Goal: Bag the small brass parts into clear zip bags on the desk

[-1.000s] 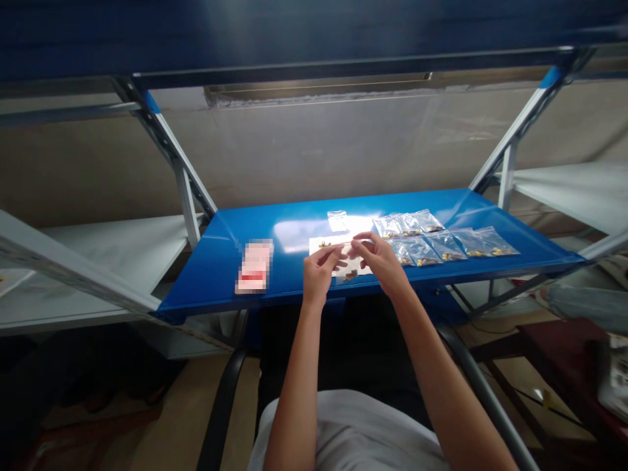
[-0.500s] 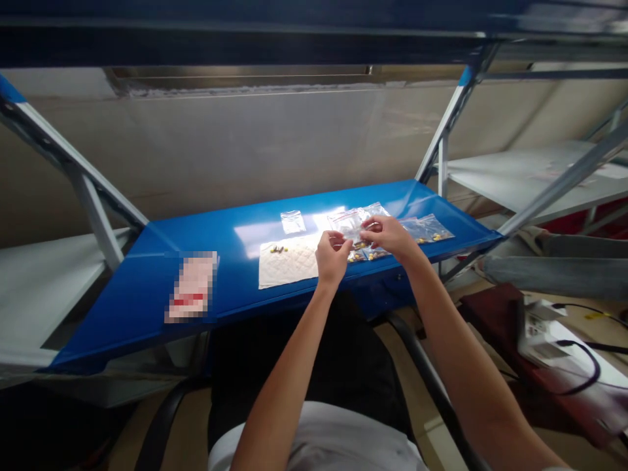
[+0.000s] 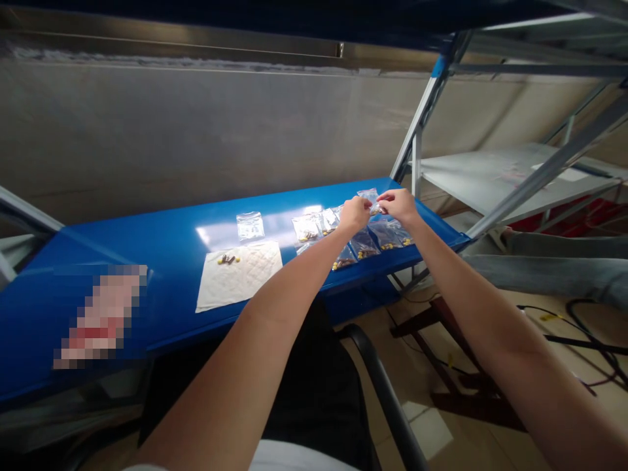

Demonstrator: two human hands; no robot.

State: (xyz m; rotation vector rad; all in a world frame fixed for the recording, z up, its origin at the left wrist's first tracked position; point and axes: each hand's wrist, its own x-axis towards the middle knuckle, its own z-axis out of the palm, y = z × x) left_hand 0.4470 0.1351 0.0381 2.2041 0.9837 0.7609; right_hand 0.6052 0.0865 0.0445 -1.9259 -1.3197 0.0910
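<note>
A small clear zip bag (image 3: 367, 194) with small pieces inside is pinched between my two hands, above the far right part of the blue table (image 3: 171, 242). My left hand (image 3: 355, 214) grips its left side and my right hand (image 3: 400, 205) its right side. Under and around the hands lie several clear bags (image 3: 364, 244) with yellow and brown pieces at the bottom; my left forearm hides part of them. A few yellow and brown pieces (image 3: 228, 260) rest on a white quilted cloth (image 3: 238, 284). Behind the cloth lies a flat zip bag (image 3: 250, 226).
A blurred-out pink and red item (image 3: 101, 314) lies at the table's left. Slanted metal posts (image 3: 422, 124) stand at the right end. Beyond are a white shelf (image 3: 471, 173) and a person's legs in jeans (image 3: 544, 271). A chair armrest (image 3: 377, 379) is below me.
My view has swung to the right. Both hands have moved right and farther back over the bags, with a bag between them. More filled bags show where the hands were.
</note>
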